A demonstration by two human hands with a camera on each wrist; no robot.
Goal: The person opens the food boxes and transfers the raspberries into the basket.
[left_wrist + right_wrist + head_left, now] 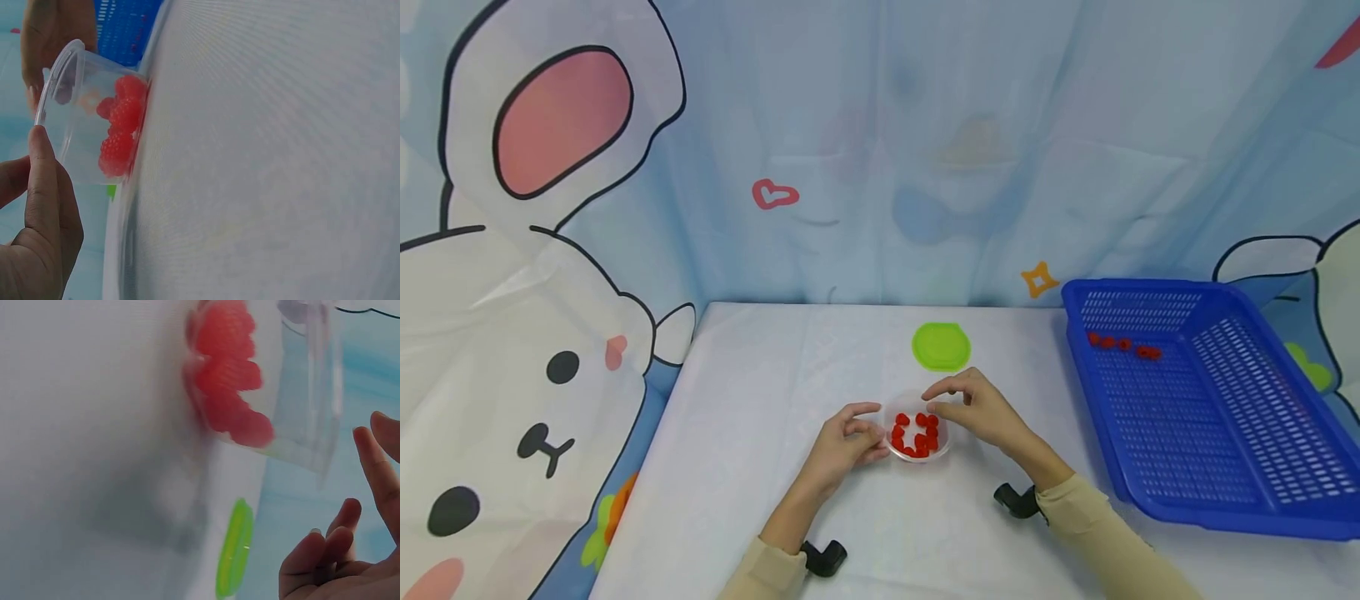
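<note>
A clear plastic cup point(946, 435) stands upright on the white table, with several red raspberries point(921, 452) round its bottom. At the cup's left side, my left hand point(844, 446) has a fingertip right at the rim, as the left wrist view shows. My right hand point(976, 408) hovers by the far right of the rim, its thumb and index finger bent loosely with nothing between them. In the right wrist view its fingertips point(362, 434) are apart from the cup wall point(294, 450). Beyond the cup lies a light green lid point(942, 347).
To the right stands a large blue plastic basket point(1232, 467) with several raspberries point(1123, 343) near its far left corner. A blue printed curtain point(850, 167) hangs behind the white-covered table point(737, 375). Black wrist mounts point(1017, 502) stick out at both sleeves.
</note>
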